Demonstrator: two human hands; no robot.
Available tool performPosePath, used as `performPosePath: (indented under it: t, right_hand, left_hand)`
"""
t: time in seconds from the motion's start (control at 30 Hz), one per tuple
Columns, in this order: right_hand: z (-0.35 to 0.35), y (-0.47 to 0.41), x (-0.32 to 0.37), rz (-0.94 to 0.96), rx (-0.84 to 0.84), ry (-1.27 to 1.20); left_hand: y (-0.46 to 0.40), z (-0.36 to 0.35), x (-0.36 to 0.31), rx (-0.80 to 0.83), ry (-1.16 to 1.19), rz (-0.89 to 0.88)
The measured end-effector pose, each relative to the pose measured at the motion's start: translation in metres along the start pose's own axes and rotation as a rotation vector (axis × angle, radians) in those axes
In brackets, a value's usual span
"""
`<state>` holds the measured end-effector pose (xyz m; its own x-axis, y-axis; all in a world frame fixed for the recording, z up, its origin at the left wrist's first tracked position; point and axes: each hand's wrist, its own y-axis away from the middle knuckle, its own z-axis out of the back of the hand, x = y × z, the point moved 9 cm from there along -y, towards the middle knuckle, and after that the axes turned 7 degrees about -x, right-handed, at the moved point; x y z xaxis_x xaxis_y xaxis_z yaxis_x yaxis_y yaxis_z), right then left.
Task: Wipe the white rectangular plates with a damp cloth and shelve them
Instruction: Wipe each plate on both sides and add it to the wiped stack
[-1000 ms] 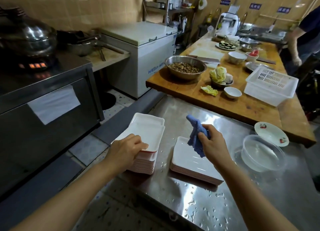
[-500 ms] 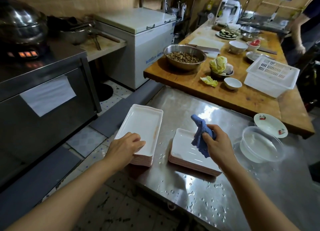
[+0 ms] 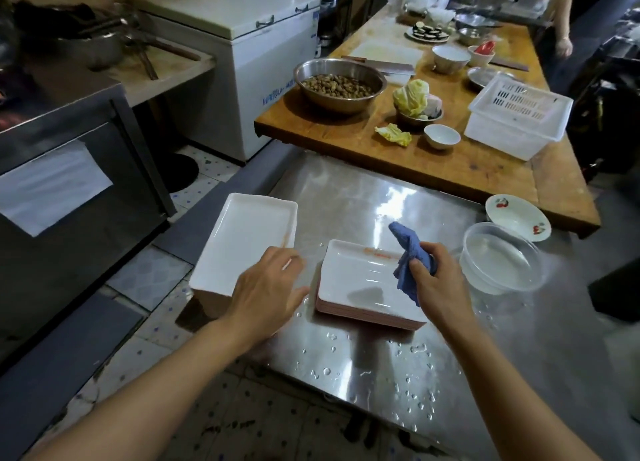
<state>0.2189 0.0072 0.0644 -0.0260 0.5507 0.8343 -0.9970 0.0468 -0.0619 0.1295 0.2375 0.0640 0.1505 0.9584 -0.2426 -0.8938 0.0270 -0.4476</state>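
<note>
Steel counter [image 3: 363, 201], wet; clear tub [image 3: 500, 258] holding water, far right. My right hand [image 3: 438, 285] grips blue cloth [image 3: 410, 258]; left hand [image 3: 268, 292] rests spread on left plate stack [image 3: 242, 242].

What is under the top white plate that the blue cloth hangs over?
More plates of the right stack, pinkish edges showing, on the steel table. Their faces are covered, so their number and cleanliness cannot be told.
</note>
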Motion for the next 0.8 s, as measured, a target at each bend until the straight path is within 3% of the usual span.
performPosePath:
  t: [0.07,0.17,0.4,0.53,0.63,0.7,0.8]
  right_hand:
    - [0.015,-0.003,-0.006,0.022,-0.101,0.049]
    - [0.024,-0.008,-0.021,0.016,-0.171,0.097]
    - [-0.025,-0.019,-0.073,-0.002,0.026,0.412]
    - [-0.043,-0.007,-0.074,0.166,0.091,0.578]
    - [-0.045,-0.013,-0.092,0.017,0.149,0.531]
    - [-0.050,-0.023,-0.093,0.023,0.161,0.573]
    - [-0.056,-0.040,-0.090,-0.007,0.055,0.514]
  left_hand:
    - [-0.010,-0.017,-0.020,0.035,0.131,0.074]
    - [-0.019,-0.061,-0.021,0.201,0.182,0.326]
    - [-0.010,-0.134,0.015,0.499,0.100,0.659]
    - [-0.008,-0.142,0.019,0.448,0.139,0.663]
    - [-0.008,-0.144,0.023,0.393,0.207,0.674]
    - [-0.007,-0.144,0.024,0.373,0.247,0.675]
    - [-0.007,-0.146,0.026,0.357,0.295,0.675]
